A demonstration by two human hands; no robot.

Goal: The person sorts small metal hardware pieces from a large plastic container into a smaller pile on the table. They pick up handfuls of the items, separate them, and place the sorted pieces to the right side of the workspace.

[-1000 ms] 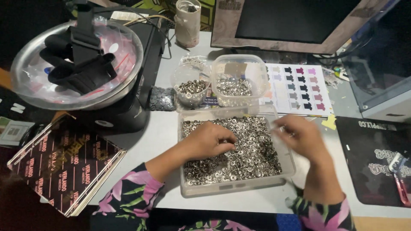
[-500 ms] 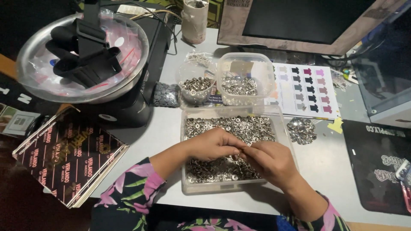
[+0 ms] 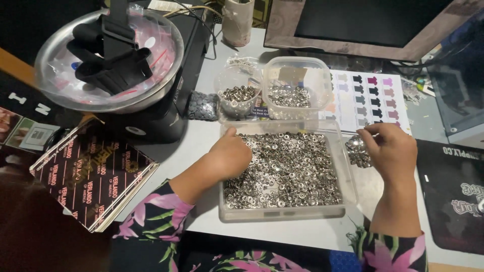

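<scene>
A clear rectangular plastic tray (image 3: 282, 215) holds a thick layer of small silver metal snap parts (image 3: 297, 171). My left hand (image 3: 229, 156) rests inside the tray at its left side, fingers curled down into the parts. My right hand (image 3: 390, 148) is outside the tray to the right, fingers pinched over a small pile of silver parts (image 3: 357, 150) lying on the table. Whether it holds a part between the fingertips is hidden. Both forearms wear dark floral sleeves.
Behind the tray stand a round clear cup (image 3: 238, 90) and a square clear tub (image 3: 295, 88), both with silver parts. A printed colour chart (image 3: 370, 98) lies at the right. A metal bowl (image 3: 108, 60) on a black machine sits left, patterned cards (image 3: 91, 176) below it, a dark mat (image 3: 454, 196) far right.
My right hand has left the tray and moved right to the small pile on the table. My left hand stays in the tray's left side.
</scene>
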